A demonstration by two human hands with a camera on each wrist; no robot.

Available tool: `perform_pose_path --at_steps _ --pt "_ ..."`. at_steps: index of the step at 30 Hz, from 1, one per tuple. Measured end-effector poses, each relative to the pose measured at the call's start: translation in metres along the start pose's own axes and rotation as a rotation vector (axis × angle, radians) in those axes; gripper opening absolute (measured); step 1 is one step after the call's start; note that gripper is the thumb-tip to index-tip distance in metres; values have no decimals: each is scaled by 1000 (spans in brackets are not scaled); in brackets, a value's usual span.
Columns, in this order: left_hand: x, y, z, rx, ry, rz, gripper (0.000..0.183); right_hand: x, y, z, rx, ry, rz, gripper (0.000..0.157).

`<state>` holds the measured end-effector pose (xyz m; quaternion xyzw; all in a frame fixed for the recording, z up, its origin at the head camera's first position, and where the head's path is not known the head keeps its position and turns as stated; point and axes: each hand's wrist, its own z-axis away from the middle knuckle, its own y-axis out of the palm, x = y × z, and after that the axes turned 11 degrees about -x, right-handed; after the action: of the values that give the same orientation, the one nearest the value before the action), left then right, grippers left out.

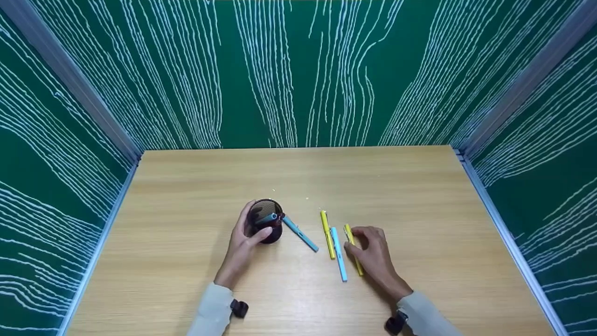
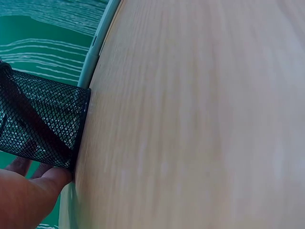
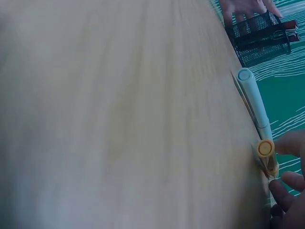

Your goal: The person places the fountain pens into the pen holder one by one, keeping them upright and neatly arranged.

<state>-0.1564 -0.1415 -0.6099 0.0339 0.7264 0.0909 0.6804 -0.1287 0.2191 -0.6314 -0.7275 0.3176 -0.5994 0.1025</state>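
Note:
My left hand (image 1: 243, 242) holds a black mesh pen cup (image 1: 272, 235) around its side, thumb along the front. Inside the cup are a blue pen (image 1: 267, 218) and dark red pens (image 3: 289, 25), whose ends stick out past the rim. Another blue pen (image 1: 301, 234) slants down and right from beside the rim. My right hand (image 1: 375, 255) pinches a yellow pen (image 1: 358, 265) between thumb and fingers, low at the tabletop. Just left of it lie a light blue pen (image 1: 339, 256) and a second yellow pen (image 1: 327, 234), side by side.
The wooden table (image 1: 186, 196) is bounded by green panels (image 1: 298, 70) with white wavy lines at the back and sides. Metal posts (image 1: 74, 74) stand at the back corners. A few tiny white specks lie behind the pens.

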Motion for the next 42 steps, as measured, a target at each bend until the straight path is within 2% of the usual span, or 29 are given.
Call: perform_pose_path --at_steps 6,15,23,29,42 --pt "-1 0 1 -4 0 -28 90 -4 5 5 -38 -11 1 37" --pt "-2 0 0 -12 2 -39 90 -8 12 9 -135 -79 34 34" --pt "-2 0 -1 -18 11 -58 89 -8 11 10 -137 -61 66 25" --pt "1 0 -1 -6 14 -11 90 -9 11 11 -162 -72 100 18" --pt "-1 1 1 -21 6 -54 90 -8 6 14 -163 12 51 14"
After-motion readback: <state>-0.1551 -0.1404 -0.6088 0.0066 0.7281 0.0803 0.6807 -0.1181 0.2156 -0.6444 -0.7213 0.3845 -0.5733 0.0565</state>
